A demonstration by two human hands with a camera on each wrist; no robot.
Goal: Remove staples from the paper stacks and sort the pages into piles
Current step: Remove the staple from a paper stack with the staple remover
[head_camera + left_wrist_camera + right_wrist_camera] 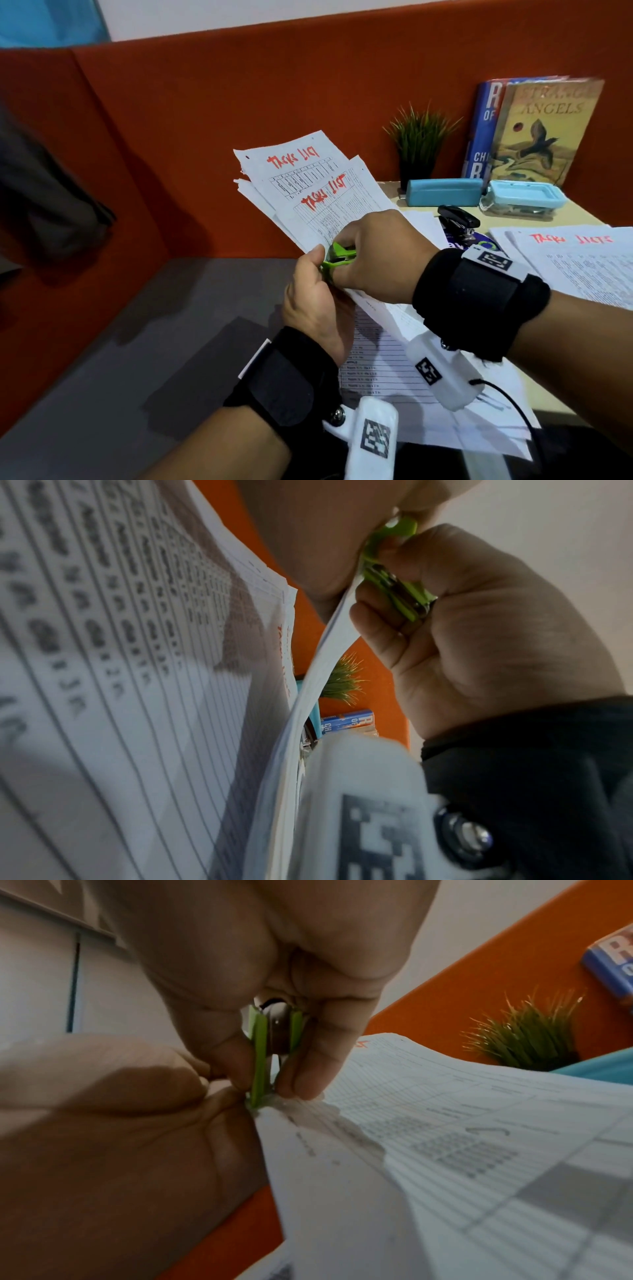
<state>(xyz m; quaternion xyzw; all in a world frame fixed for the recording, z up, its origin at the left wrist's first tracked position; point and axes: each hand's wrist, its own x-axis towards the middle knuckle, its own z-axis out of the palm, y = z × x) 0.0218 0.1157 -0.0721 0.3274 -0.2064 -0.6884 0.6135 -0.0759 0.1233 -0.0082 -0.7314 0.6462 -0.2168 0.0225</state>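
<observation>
A stapled paper stack [308, 185] headed "Tasks list" in red is held tilted up off the desk. My left hand [313, 284] grips its near corner from below, thumb on top. My right hand [373, 253] pinches a green staple remover [337, 257] between thumb and fingers, its jaws set on that same corner. In the right wrist view the remover [260, 1056] meets the paper [445, 1150] right beside the left hand [120, 1123]. In the left wrist view the right hand [479, 615] squeezes the remover [394, 588] at the sheet edge [322, 647]. The staple itself is hidden.
More printed sheets [394, 377] lie on the desk under my wrists, and another pile [575, 263] sits at the right. A black stapler [457, 219], blue case [445, 192], light blue box [524, 198], potted plant [419, 144] and books [544, 130] stand behind. An orange partition [239, 102] walls the back.
</observation>
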